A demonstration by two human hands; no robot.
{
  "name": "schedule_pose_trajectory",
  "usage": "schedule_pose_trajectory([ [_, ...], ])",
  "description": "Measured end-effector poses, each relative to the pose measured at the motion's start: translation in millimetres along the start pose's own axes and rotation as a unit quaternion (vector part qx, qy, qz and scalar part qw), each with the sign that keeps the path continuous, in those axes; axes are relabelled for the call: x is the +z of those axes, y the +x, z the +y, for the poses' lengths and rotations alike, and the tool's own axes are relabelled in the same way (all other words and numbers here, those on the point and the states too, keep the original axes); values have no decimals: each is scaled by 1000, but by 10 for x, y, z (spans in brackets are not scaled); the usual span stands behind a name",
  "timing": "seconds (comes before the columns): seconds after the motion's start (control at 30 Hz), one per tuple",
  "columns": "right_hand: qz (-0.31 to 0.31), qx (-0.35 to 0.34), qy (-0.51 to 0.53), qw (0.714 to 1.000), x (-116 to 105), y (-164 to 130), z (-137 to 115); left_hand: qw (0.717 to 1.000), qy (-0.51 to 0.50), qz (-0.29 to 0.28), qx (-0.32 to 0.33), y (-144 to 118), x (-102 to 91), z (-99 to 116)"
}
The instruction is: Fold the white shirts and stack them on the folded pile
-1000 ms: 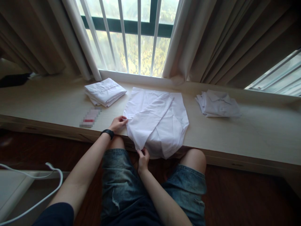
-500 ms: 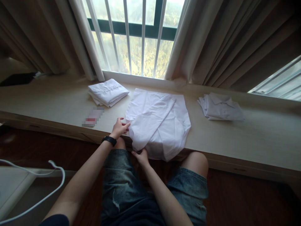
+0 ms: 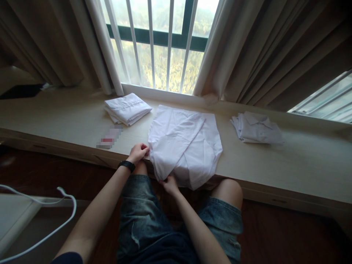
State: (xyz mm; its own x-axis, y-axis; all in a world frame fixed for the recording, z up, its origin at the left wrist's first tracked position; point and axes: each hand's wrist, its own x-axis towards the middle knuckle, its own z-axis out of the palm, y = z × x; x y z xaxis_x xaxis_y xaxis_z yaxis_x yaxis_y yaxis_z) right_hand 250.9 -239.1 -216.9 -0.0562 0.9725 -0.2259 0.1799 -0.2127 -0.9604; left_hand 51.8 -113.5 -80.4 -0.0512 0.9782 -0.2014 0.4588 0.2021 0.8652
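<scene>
A white shirt (image 3: 184, 143) lies partly folded on the window ledge, its near end hanging over the front edge. At its left side, my left hand (image 3: 139, 152) is closed with the fingertips pinching the fabric's edge. My right hand (image 3: 170, 184) grips the hanging lower-left hem, thumb and fingers together; part of its fingers is hidden by the cloth. The sleeve appears laid diagonally across the shirt.
A folded white stack of cloth (image 3: 128, 108) sits back left, and a folded collared shirt (image 3: 257, 127) lies at the right. A blurred-out flat item (image 3: 110, 137) rests near the left front of the ledge (image 3: 308, 161). A white hanger-like hook (image 3: 67, 194) is at lower left.
My left hand's fingers have closed onto the shirt's left edge. My right hand has shifted slightly right and down, its fingers now closed on the hem.
</scene>
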Motion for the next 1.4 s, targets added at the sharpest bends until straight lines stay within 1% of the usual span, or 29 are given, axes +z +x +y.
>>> schedule_pose_trajectory([
  [0.07, -21, -12, 15, 1000, -18, -22, -58, 1000, 0, 14, -23, 40, -13, 50],
  [0.1, -21, -23, 34, 999, -18, -25, -93, 999, 9, 16, -32, 67, -14, 83],
  [0.17, 13, -40, 78, 996, -2, -12, -158, 998, 60, 18, -31, 132, -2, 151],
  [0.23, 58, -26, 83, 995, 20, 17, -202, 990, 141, 31, -5, 198, 22, 205],
  [0.27, 66, -7, 64, 996, 26, 30, -216, 984, 174, 42, 7, 229, 37, 221],
  [0.3, 60, 15, 34, 997, 26, 36, -230, 979, 196, 54, 15, 256, 52, 230],
  [0.37, 18, 46, -44, 998, -7, 14, -277, 975, 210, 73, 18, 303, 76, 229],
  [0.4, -12, 47, -88, 995, -44, -15, -322, 974, 210, 81, 15, 320, 84, 222],
  [0.47, -67, 19, -185, 980, -164, -97, -475, 972, 215, 95, 8, 342, 89, 201],
  [0.53, -90, -26, -277, 956, -340, -167, -712, 970, 220, 108, 4, 335, 77, 180],
  [0.57, -85, -44, -312, 945, -445, -176, -853, 969, 221, 111, 4, 315, 66, 171],
  [0.63, -47, -61, -348, 934, -674, -101, -1151, 969, 226, 104, 10, 229, 34, 152],
  [0.7, 7, -65, -359, 931, -897, 122, -1430, 969, 233, 78, 10, 77, 0, 132],
  [0.77, 71, -77, -371, 923, -1072, 471, -1652, 969, 243, 52, 10, -126, -16, 112],
  [0.8, 90, -93, -377, 917, -1132, 676, -1737, 968, 248, 44, 8, -234, -13, 104],
  [0.83, 95, -111, -384, 912, -1171, 887, -1803, 967, 252, 39, 7, -340, 1, 97],
  [0.9, 77, -149, -418, 893, -1191, 1295, -1892, 966, 257, 37, 5, -525, 64, 79],
  [0.97, 40, -158, -472, 866, -1159, 1645, -1940, 971, 235, 41, -6, -652, 173, 41],
  [1.07, -14, -137, -551, 823, -1104, 2031, -1980, 989, 128, 65, -38, -749, 386, -96],
  [1.1, -26, -131, -567, 813, -1100, 2125, -1990, 992, 84, 77, -46, -769, 454, -160],
  [1.17, -44, -123, -582, 803, -1125, 2268, -2006, 994, 13, 101, -47, -811, 559, -296],
  [1.23, -49, -116, -585, 801, -1189, 2357, -2013, 992, -15, 121, -37, -863, 603, -408],
  [1.33, -32, -110, -593, 797, -1301, 2400, -1992, 986, -20, 163, -36, -935, 570, -489],
  [1.4, -18, -109, -597, 794, -1347, 2383, -1953, 984, -21, 169, -48, -963, 525, -493],
])
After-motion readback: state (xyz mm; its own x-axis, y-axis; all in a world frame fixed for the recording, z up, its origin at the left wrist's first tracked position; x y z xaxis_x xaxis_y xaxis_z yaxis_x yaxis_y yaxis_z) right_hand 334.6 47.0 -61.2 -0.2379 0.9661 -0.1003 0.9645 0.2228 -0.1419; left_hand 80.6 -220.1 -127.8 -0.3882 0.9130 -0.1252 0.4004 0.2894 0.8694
